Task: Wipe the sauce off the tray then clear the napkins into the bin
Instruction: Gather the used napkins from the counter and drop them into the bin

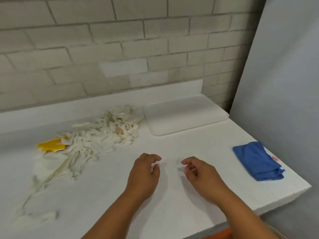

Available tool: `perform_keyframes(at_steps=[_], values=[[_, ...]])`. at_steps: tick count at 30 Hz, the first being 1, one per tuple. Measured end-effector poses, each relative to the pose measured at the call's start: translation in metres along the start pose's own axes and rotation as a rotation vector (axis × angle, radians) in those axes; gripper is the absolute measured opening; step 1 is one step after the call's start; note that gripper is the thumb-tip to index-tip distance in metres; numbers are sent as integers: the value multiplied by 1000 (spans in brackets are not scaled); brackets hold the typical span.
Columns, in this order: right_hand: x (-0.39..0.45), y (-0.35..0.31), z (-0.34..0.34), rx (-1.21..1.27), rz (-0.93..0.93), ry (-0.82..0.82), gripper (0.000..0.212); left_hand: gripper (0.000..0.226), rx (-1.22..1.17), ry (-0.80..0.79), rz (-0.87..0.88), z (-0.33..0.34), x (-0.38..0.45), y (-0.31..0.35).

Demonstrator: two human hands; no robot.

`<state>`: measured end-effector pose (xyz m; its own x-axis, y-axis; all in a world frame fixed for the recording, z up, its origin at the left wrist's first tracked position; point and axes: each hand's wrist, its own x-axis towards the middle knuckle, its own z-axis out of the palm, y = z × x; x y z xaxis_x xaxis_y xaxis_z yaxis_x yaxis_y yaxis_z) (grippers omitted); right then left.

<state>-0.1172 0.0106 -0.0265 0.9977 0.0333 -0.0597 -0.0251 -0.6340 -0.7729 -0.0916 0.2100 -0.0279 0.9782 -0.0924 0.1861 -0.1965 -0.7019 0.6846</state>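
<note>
**Both hands hovering empty over the white counter**

The left hand [144, 171] and the right hand [198, 171] are hanging side by side, near each other but apart, above the bare middle of the flat white counter [172, 213]. Both are holding nothing; the fingers [156, 158] of each are curling loosely inward, neither spread flat nor closed into a fist.

The shallow white rectangular tray [185, 113] is lying at the back of the counter near the pale brick wall [120, 40], and no sauce is showing on it. Just beside its left edge, a heap of crumpled, stained white paper napkins [103, 135] is sprawling toward the front left, with a torn yellow wrapper [51, 145] lying at its left side. A folded blue cloth [257, 161] is resting near the counter's right edge, well apart from the heap.
</note>
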Motion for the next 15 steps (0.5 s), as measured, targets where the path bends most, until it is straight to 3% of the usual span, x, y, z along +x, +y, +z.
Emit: perform_keyframes(at_steps=[10,15], values=[[71,-105,114,-263,-284,-285,37,27,290,324,-262,-120,-17,-122],[97,-151,158,-514,-342,-408,57,34,402,395,-434,-165,-13,-162]])
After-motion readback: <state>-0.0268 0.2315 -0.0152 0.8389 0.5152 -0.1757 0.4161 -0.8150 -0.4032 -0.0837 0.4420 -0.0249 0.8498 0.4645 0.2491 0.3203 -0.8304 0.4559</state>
